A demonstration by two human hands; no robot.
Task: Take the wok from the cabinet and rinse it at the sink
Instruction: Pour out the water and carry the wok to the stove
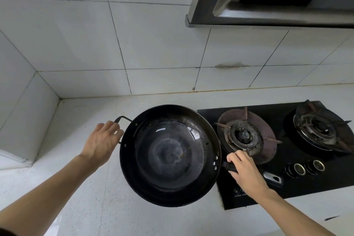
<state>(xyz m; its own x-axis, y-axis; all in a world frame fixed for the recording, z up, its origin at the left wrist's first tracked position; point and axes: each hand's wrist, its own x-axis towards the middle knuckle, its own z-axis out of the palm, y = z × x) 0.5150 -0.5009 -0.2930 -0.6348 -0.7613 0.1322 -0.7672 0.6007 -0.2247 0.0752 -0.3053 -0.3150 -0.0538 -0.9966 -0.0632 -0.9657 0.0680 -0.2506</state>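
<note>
- Wok [170,156], dark and round, sits above the pale counter [92,197], just left of the black gas hob [287,184]; its right edge overlaps the hob's left edge in this view.
- Whether it rests on the counter or is carried just above it cannot be told from here.
- Left hand [102,142] reaches to the small loop handle [122,119] on the wok's far-left side; its fingers curl at the loop, but a firm grip cannot be confirmed.
- Right hand [244,170] is wrapped around the stub of the long handle [227,165], fingers closed on it.
- Judging by the task, this looks like carrying the wok to the sink. Doing it well means keeping both hands on opposite handles, the rim level, and clearing the near burner [243,137] and its prongs.
- No sink or tap shows anywhere, nor the cabinet, so which way to carry is unknown.
- The wok's underside is hidden.
- Pale rings and glints mark the bowl; residue, water or mere reflection, I cannot say.
- A range hood [268,5] is cut off at the top right.
</note>
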